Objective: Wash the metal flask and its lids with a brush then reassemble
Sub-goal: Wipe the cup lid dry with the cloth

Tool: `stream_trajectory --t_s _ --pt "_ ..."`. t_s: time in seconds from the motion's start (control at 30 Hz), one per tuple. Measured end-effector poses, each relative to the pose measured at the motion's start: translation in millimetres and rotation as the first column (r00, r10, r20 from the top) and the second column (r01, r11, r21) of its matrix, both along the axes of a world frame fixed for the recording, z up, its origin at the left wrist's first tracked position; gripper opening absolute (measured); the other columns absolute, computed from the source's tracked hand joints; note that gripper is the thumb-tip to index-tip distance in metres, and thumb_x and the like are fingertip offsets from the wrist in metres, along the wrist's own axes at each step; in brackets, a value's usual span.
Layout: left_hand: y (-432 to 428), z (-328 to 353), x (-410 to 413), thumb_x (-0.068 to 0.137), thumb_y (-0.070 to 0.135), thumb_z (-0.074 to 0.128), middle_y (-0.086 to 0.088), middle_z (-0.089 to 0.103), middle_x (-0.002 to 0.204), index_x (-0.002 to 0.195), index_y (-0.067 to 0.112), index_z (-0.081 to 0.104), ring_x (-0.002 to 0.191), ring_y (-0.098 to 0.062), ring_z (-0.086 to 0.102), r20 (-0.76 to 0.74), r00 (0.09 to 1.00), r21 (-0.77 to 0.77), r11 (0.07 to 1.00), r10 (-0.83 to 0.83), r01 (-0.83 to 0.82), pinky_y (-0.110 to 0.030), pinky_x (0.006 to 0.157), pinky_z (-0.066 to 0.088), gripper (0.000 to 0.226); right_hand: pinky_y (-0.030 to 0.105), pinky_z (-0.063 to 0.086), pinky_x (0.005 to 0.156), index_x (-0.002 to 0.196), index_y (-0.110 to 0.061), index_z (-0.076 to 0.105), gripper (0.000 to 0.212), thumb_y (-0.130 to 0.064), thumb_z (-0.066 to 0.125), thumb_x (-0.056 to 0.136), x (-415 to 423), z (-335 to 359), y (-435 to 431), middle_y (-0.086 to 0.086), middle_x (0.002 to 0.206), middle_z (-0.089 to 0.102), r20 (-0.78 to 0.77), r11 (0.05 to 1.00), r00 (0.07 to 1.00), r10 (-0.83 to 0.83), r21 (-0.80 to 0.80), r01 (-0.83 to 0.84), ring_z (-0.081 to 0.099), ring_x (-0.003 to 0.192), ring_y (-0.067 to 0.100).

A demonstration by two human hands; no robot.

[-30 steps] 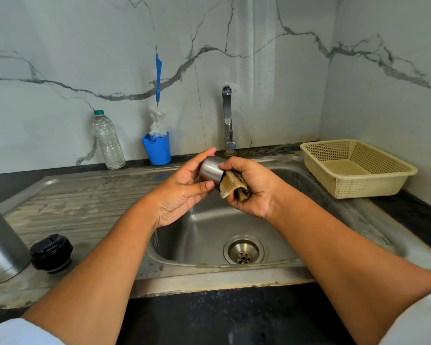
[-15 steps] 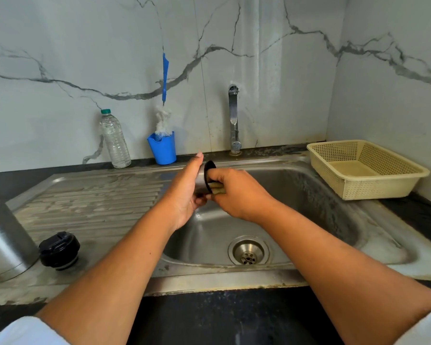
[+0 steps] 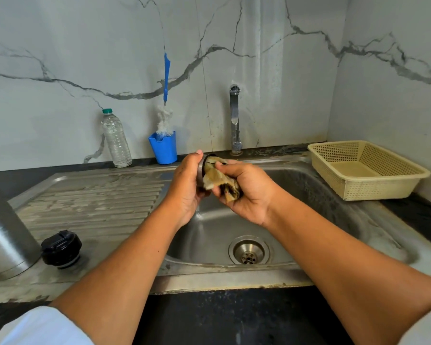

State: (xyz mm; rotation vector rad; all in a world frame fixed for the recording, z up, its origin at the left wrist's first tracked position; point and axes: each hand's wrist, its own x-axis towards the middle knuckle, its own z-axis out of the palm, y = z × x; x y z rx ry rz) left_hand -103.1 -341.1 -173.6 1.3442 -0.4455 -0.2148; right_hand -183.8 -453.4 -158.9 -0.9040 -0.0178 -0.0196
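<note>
Over the basin of the stainless steel sink (image 3: 321,195), held in the air and not resting: the small cup-shaped steel lid with a dark inner rim (image 3: 201,167). My left hand (image 3: 186,190) wraps it, fingers curled round its wall, mouth turned to the right. My right hand (image 3: 251,195) grips a crumpled tan cloth, stained dark at one end (image 3: 218,181), and pushes a fold into the lid's mouth.

Step in hand, as I judge it: scrubbing the lid's inside. To do it well:
- Turn the lid with the left hand against the cloth.
- Work the fold into the seam under the rim, where residue would collect.
- Keep both over the basin.
- Grip firmly, since wet polished steel is likely slippery.

The task names a brush. The blue-handled bottle brush with white bristles (image 3: 166,78) stands in a blue plastic cup (image 3: 163,151) at the sink unit's back edge, in neither hand.

Not yet in hand: the tall brushed-steel flask body (image 3: 5,232) at the front left corner of the ribbed drainboard (image 3: 92,202), partly cut off by the frame. The round black plastic stopper lid (image 3: 61,247) sits just beside it.
</note>
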Motion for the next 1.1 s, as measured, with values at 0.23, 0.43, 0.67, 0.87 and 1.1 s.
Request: stream_trajectory --t_s 0.23,0.43,0.67,0.87,1.1 --pt "4.7 -3.4 -2.3 0.103 0.046 0.049 0.003 0.054 0.057 0.081 0.019 0.057 0.049 -0.011 0.047 -0.135 0.990 0.020 0.999 0.045 -0.042 -0.021 0.037 0.034 0.035 0.023 0.053 0.062 0.105 -0.021 0.078 0.037 0.006 0.054 0.097 -7.2 -2.8 -10.6 -0.004 0.077 0.072 0.295 0.347 0.954 0.061 -0.902 0.256 0.062 0.066 0.009" --pt "2.5 -5.6 -3.5 0.097 0.050 0.054 -0.001 0.051 0.056 0.082 0.016 0.053 0.045 -0.012 0.039 -0.301 0.953 0.099 0.993 -0.029 0.061 -0.019 0.033 0.024 0.037 0.039 0.053 0.072 0.087 -0.026 0.069 0.031 0.003 0.060 0.081 6.1 -9.4 -4.9 0.003 0.094 0.069 0.411 -0.426 0.903 0.122 -0.800 0.422 0.064 0.082 0.027" --pt "0.2 -3.0 -9.5 0.097 0.050 0.056 -0.002 0.051 0.055 0.078 0.018 0.052 0.044 -0.011 0.039 -0.284 0.957 0.134 0.986 -0.059 0.100 -0.018 0.032 0.023 0.038 0.039 0.056 0.074 0.108 -0.023 0.073 0.033 -0.004 0.057 0.086 4.3 -11.0 0.4 0.006 0.091 0.071 0.527 -0.396 0.848 -0.066 -0.793 0.462 0.066 0.082 0.030" --pt "7.4 -6.5 -1.4 0.098 0.053 0.053 -0.004 0.052 0.059 0.085 0.014 0.059 0.043 -0.011 0.040 -0.323 0.945 0.075 0.994 -0.047 0.075 -0.017 0.031 0.024 0.041 0.029 0.061 0.068 0.096 -0.027 0.069 0.028 -0.005 0.077 0.081 7.7 -11.5 0.5 0.000 0.089 0.074 0.320 0.372 0.860 -0.398 -0.800 0.470 0.070 0.078 0.015" --pt "5.6 -6.9 7.7 0.099 0.051 0.051 -0.005 0.056 0.065 0.094 0.014 0.056 0.045 -0.011 0.037 -0.342 0.938 -0.037 0.998 -0.061 0.051 -0.017 0.033 0.022 0.038 0.027 0.057 0.051 0.097 -0.018 0.054 0.023 0.003 0.063 0.095 6.9 -6.0 3.9 0.014 0.089 0.069 0.000 0.852 0.869 -0.495 -0.196 0.486 0.072 0.059 0.016"
